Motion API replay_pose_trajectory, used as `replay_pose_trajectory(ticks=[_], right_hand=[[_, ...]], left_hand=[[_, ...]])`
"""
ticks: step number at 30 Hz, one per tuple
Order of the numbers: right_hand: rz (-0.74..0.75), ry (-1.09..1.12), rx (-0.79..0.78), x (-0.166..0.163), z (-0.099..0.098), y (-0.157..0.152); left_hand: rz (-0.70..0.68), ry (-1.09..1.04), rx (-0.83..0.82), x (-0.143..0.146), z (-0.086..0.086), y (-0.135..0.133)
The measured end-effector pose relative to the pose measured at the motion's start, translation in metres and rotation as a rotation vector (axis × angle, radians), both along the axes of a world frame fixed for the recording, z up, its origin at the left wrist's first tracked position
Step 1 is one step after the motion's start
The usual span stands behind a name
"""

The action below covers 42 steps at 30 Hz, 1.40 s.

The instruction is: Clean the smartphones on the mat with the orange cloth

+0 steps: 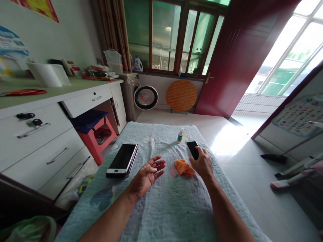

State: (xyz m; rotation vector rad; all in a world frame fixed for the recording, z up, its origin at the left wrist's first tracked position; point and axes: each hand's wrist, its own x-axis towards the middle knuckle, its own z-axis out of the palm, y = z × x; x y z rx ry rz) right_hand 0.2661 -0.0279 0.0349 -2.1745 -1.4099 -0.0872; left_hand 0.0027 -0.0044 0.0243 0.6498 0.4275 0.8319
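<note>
Covering the whole worktop [164, 208]: a pale blue quilted cloth. Lying flat near its left edge: a big phone [122, 160] with a dark screen, seemingly stacked on another. Resting palm up just right of that: the left hand [147, 174], fingers spread apart, holding nothing. Reaching further out: the right hand [202, 164], fingers laid over the near end of a small black phone [193, 149], which lies flat on the cloth. Hard to tell whether clamped or only touching. Sitting between the two hands, beside the right one: a crumpled orange rag [184, 167]. Standing upright beyond it: a tiny bottle [180, 135]. Looks like getting hold of the small phone; lifting it calls for a firm pinch on both sides.
</note>
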Motion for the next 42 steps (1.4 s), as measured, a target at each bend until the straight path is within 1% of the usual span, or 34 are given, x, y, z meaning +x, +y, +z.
replay_pose_trajectory(ticks=[3,5,14,20,27,34,42], right_hand=[[-0.165,-0.038,-0.143,0.0134,-0.0022,0.0012],[-0.216,-0.041,-0.205,0.0149,-0.0029,0.0014],[-0.210,-0.042,-0.354,0.0129,-0.0045,0.0033],[-0.184,-0.067,-0.356,0.0077,-0.0040,0.0002],[-0.181,-0.057,-0.355,0.0081,-0.0077,0.0008],[-0.177,-0.019,-0.366,0.0091,-0.0088,0.0012],[-0.172,-0.037,-0.362,0.0069,-0.0091,-0.0002]], left_hand=[[-0.014,0.027,0.007,-0.0001,-0.0019,0.0007],[-0.021,0.038,0.012,-0.0002,-0.0021,0.0006],[-0.016,0.051,-0.012,-0.0012,-0.0005,0.0002],[-0.008,0.057,-0.017,-0.0009,0.0007,-0.0001],[-0.003,0.067,-0.024,-0.0008,0.0032,-0.0009],[-0.003,0.070,-0.024,-0.0009,0.0014,-0.0002],[0.000,0.064,-0.023,-0.0011,0.0011,-0.0002]])
